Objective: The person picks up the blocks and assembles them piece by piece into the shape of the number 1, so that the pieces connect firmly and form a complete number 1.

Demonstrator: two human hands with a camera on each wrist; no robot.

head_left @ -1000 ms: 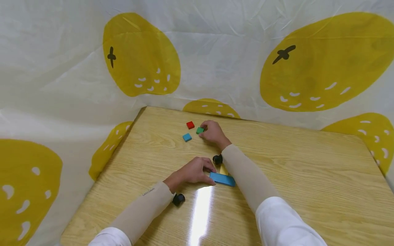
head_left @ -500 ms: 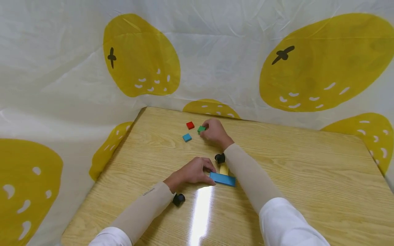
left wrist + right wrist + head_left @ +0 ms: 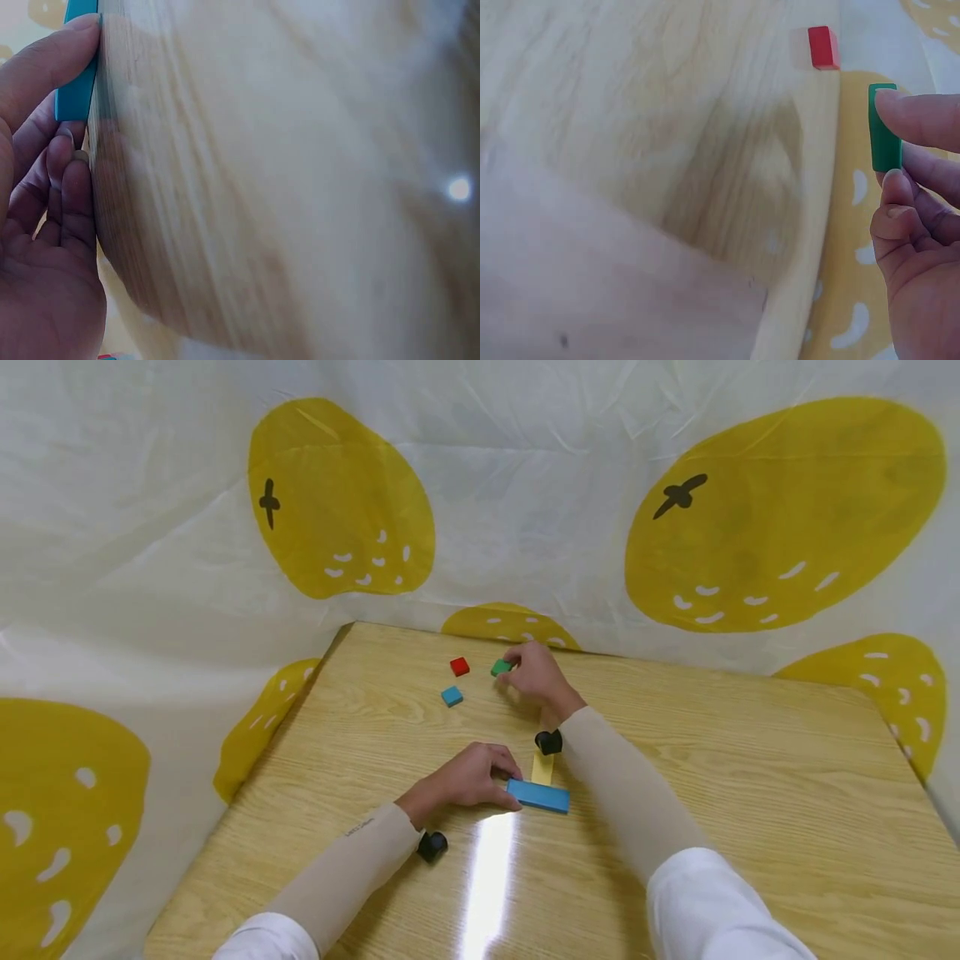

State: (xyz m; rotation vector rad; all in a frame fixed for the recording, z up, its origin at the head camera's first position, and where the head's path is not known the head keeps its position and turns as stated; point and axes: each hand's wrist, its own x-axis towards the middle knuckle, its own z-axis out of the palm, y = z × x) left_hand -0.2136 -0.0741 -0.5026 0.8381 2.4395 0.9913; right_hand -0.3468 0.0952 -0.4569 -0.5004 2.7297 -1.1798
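Green block [image 3: 500, 668] and right hand [image 3: 542, 678] have shifted together toward the right, so that a wider gap now parts the block from the red block [image 3: 459, 667] and the light-blue block [image 3: 452, 696]. Both of these remain where they lay, on the far left part of the counter [image 3: 712, 752]. In the right wrist view, the green block is pinched between thumb and fingers, with its narrow side toward the camera; it appears to be raised off the surface, though the head view does not settle this.

Left hand [image 3: 468, 779], by contrast, is unmoved: its thumb and fingers grip the left end of the long blue block [image 3: 538, 797], which lies crosswise on the counter. Just beyond this block extends a yellow block [image 3: 542, 768], partly hidden by the right wrist camera [image 3: 548, 742]; whether the two touch cannot be told.

Significance of the change, as a judgement: the green block has been singled out from the small blocks and is under the right hand's control, while the left hand steadies the long blue block nearer the person.
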